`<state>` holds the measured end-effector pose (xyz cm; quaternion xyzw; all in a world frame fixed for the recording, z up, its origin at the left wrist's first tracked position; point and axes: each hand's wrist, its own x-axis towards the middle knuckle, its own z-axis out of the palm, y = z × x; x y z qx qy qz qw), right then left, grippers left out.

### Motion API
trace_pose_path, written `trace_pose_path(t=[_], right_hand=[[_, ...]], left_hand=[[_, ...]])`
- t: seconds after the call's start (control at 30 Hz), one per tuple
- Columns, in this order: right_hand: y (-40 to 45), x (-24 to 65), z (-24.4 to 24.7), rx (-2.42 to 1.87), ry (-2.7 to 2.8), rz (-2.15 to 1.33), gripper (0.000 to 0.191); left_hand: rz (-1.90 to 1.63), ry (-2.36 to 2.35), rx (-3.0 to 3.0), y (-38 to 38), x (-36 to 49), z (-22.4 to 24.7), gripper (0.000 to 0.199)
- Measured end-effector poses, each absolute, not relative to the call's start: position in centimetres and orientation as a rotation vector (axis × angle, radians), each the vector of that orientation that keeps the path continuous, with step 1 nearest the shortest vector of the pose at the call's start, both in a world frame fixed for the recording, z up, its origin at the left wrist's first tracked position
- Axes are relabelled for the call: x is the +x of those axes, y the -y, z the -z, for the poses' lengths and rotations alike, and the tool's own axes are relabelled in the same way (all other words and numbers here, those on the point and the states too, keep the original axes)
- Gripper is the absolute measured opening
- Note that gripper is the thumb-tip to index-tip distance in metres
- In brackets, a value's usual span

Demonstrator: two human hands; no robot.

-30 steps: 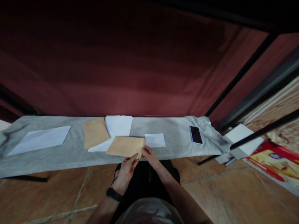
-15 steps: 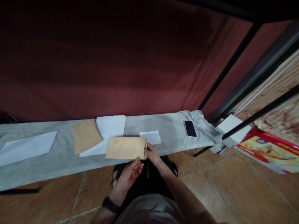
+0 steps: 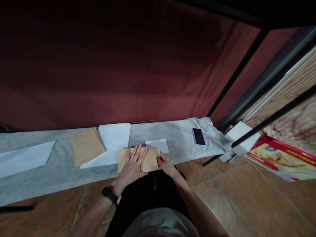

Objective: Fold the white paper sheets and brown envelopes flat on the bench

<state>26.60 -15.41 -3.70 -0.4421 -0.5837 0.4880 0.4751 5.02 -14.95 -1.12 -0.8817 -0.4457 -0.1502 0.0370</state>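
Note:
A brown paper envelope (image 3: 152, 161) lies at the front edge of the cloth-covered bench, its right end bulging upward. My left hand (image 3: 133, 166) rests flat on top of it with the fingers spread. At the right end, my right hand (image 3: 167, 163) grips the envelope's edge, fingers curled and partly hidden. Just behind the envelope is a small white paper (image 3: 158, 144). To the left, a stack of brown envelopes (image 3: 87, 146) overlaps white sheets (image 3: 115, 135).
The grey cloth (image 3: 180, 136) covers a narrow bench against a dark red wall. A phone (image 3: 198, 136) lies toward its right end. Another white sheet (image 3: 27, 158) is at the left. Beyond the right end are a white box (image 3: 243, 136), a red and yellow carton (image 3: 283, 159) and black bars.
My left hand has gone from the envelope's lower edge to lying spread on its top. The envelope's right part now curves up in my right hand. The view has shifted slightly.

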Motion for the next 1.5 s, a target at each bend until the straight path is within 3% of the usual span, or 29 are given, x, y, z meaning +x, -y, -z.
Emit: trace_pose_path(t=[0.1, 0.27, 0.53, 0.63, 0.87, 0.97, 1.23, 1.33, 1.5], right_hand=[[15.8, 27.7, 3.3, -1.091, 1.480, -1.189, 0.022], [16.4, 28.9, 4.2, -1.336, 1.428, -1.045, 0.016], [20.0, 31.4, 2.1, -1.513, 1.436, -0.610, 0.027], [21.4, 31.6, 0.8, -1.457, 1.481, -0.796, 0.033], [21.9, 31.4, -0.5, -1.100, 1.209, -1.643, 0.051], [22.4, 32.0, -0.6, -1.156, 1.129, -1.839, 0.053], [24.4, 33.4, 0.5, -1.342, 1.081, -1.815, 0.041], [25.2, 33.5, 0.4, -1.247, 1.046, -1.837, 0.031], [25.7, 34.0, 0.8, -1.162, 0.959, -1.918, 0.031]], left_hand=[[0.469, 1.321, -2.742, 15.2, 5.3, 0.4, 0.110], [0.514, 1.345, -2.656, 16.9, 6.7, 0.1, 0.087], [0.517, 1.439, -2.664, 19.1, 8.6, 2.5, 0.094], [0.518, 1.427, -2.683, 19.4, 9.1, 2.8, 0.096], [0.514, 1.283, -2.727, 20.1, 9.4, 3.4, 0.094], [0.499, 1.119, -2.756, 20.7, 9.0, 3.5, 0.091], [0.423, 1.056, -2.816, 22.3, 7.5, 2.5, 0.095], [0.362, 1.108, -2.880, 22.6, 7.8, 2.6, 0.100], [0.355, 1.194, -2.951, 22.9, 8.3, 3.1, 0.106]])
